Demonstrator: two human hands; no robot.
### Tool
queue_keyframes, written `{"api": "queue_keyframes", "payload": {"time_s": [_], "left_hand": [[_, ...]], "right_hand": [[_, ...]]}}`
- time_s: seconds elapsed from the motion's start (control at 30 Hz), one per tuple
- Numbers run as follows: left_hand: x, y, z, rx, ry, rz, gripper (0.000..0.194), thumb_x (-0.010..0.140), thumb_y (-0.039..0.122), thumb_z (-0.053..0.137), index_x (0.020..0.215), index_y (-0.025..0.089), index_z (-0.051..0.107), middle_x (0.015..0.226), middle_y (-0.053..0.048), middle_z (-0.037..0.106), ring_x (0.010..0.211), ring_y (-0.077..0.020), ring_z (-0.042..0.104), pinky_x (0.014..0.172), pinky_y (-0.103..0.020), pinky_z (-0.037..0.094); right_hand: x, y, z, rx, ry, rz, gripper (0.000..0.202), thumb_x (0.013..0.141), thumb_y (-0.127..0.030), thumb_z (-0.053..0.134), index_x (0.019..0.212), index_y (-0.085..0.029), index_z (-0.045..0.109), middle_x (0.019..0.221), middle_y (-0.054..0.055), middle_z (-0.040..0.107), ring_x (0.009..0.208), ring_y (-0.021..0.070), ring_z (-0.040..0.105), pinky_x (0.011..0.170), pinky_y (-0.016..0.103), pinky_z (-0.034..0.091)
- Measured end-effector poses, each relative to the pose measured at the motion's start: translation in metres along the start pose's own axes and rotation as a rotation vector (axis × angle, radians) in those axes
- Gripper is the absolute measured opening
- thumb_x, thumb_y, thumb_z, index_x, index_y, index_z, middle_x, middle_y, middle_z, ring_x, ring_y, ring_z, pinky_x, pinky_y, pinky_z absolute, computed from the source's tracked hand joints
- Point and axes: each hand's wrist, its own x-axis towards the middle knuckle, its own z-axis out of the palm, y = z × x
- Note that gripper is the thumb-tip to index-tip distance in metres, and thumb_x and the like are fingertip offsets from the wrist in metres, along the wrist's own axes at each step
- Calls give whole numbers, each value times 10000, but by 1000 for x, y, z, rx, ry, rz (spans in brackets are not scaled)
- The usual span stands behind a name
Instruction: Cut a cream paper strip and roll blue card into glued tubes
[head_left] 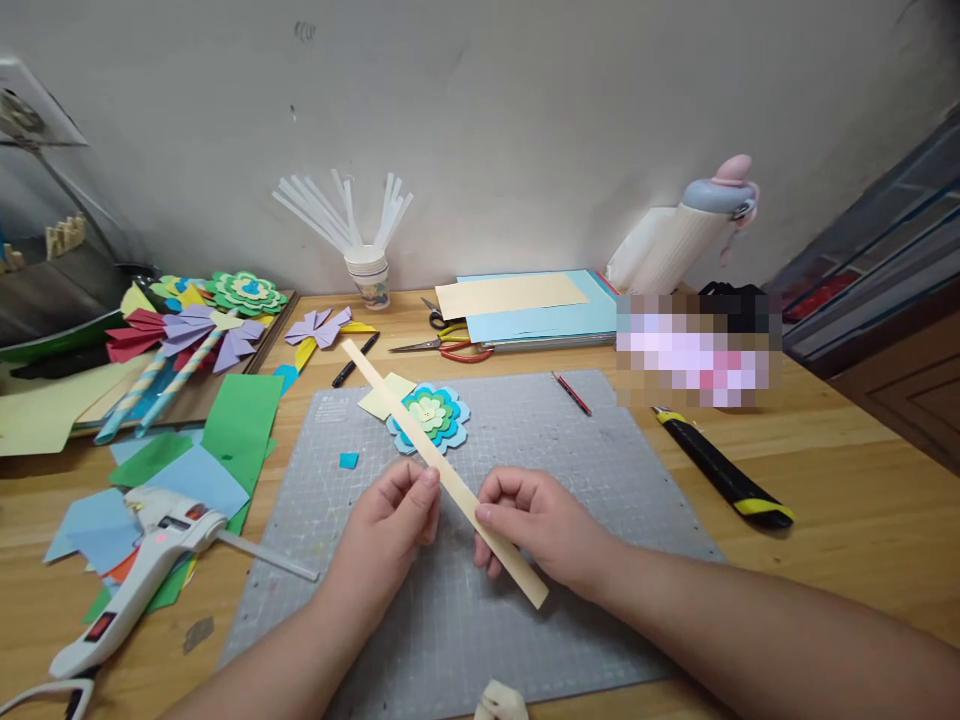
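A long cream paper strip (390, 404) slants across the view above the grey cutting mat (600, 620). My left hand (394, 515) pinches the strip near its middle, thumb on the edge. Closer to the strip's lower end, my right hand (529, 520) grips it between thumb and fingers. Behind the strip lies a layered paper flower (442, 425) in blue, green and pale yellow, partly covered by it. A pale yellow paper piece (382, 396) sits beside the flower. On the mat's left is a small blue paper scrap (349, 460).
At left, a white hot glue gun (142, 580) rests on coloured paper scraps (240, 420). A cup of glue sticks (367, 278), scissors (450, 340) and paper sheets (525, 300) stand behind. To the right are a pencil (573, 393), a utility knife (720, 465) and a bottle (690, 235).
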Motion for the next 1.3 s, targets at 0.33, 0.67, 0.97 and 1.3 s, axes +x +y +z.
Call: {"api": "queue_keyframes", "payload": {"time_s": [0.33,0.67,0.97,1.3], "left_hand": [[-2,0,2,6,-54,-63,244,701,384,656,767,159,591,648,11,554,496,-79,405,469,-216,304],[-3,-2,-1,96,-17,-51,322,747,442,602,616,179,469,491,55,439,451,-72,352,443,-203,262],[-6,-8,1,183,-26,29,261,764,399,583,662,166,524,573,40,484,499,-75,372,464,-203,297],[-8,2,4,126,-75,6,271,742,421,585,658,165,554,527,40,479,494,-95,404,478,-212,328]], "right_hand": [[-1,0,1,14,11,-29,302,736,-452,648,709,-182,514,615,3,680,503,129,619,540,274,477],[1,1,0,-17,56,12,254,744,-418,574,760,-165,579,626,-5,632,501,134,625,429,214,427],[0,5,6,-30,56,36,167,690,-321,620,729,-182,536,581,-44,592,533,126,615,532,281,533],[0,6,3,17,-35,-11,287,747,-441,634,808,-193,505,619,-30,614,512,124,598,497,266,506]]}}
